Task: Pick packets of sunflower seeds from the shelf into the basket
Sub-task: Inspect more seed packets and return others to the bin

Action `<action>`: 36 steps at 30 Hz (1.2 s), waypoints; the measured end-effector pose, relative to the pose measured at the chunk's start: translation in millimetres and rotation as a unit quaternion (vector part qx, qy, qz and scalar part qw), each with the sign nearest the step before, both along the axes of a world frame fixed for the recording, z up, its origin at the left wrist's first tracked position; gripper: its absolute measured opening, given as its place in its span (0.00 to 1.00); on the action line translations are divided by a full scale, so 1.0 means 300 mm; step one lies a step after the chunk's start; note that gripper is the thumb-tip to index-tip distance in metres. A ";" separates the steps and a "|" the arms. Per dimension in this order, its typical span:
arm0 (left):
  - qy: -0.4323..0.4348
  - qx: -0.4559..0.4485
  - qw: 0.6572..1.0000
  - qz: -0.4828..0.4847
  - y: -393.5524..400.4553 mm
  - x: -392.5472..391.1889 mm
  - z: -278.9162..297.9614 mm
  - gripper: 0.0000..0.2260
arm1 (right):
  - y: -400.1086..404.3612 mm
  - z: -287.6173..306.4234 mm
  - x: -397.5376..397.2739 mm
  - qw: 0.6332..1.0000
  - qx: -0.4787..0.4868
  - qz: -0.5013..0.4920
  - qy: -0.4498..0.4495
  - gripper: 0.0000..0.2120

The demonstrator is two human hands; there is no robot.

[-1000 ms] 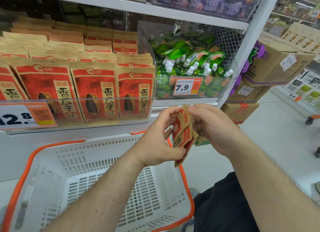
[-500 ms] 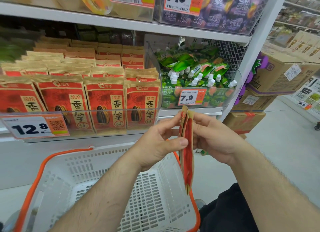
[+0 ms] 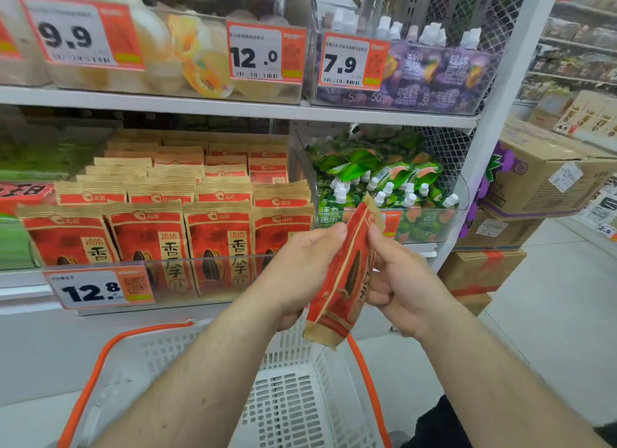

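Both hands held one red and tan packet (image 3: pixel 347 274) above the far right corner of the basket (image 3: pixel 300 397), in front of the shelf (image 3: pixel 233 108). The left hand (image 3: pixel 300 274) gripped the packet's left edge, thumb near its top. The right hand (image 3: pixel 400 280) pinched its right edge, fingers curled around it. The packet stood nearly edge-on to the camera, tilted, its top towards the green pouches (image 3: pixel 377 173) and its bottom over the basket's orange rim. More packets of the same kind (image 3: pixel 187 220) stood in rows on the shelf behind a clear front wall, above a 12.8 tag (image 3: pixel 96 289). The white basket's visible floor was bare.
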State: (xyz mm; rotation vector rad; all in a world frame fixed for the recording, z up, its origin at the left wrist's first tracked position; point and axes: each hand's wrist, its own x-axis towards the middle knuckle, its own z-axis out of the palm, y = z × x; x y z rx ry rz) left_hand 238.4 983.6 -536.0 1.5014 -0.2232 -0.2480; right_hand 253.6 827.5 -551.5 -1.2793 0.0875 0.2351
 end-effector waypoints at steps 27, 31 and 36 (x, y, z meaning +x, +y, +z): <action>-0.078 0.605 0.787 -0.088 0.297 0.336 0.232 0.32 | 0.204 0.218 0.472 0.935 -0.234 -0.070 -0.257 0.10; -0.091 0.612 0.778 -0.103 0.313 0.357 0.217 0.33 | 0.227 0.189 0.513 0.882 -0.380 -0.039 -0.277 0.08; -0.111 0.613 0.775 -0.108 0.315 0.351 0.206 0.32 | 0.236 0.167 0.554 0.770 -0.583 0.033 -0.258 0.08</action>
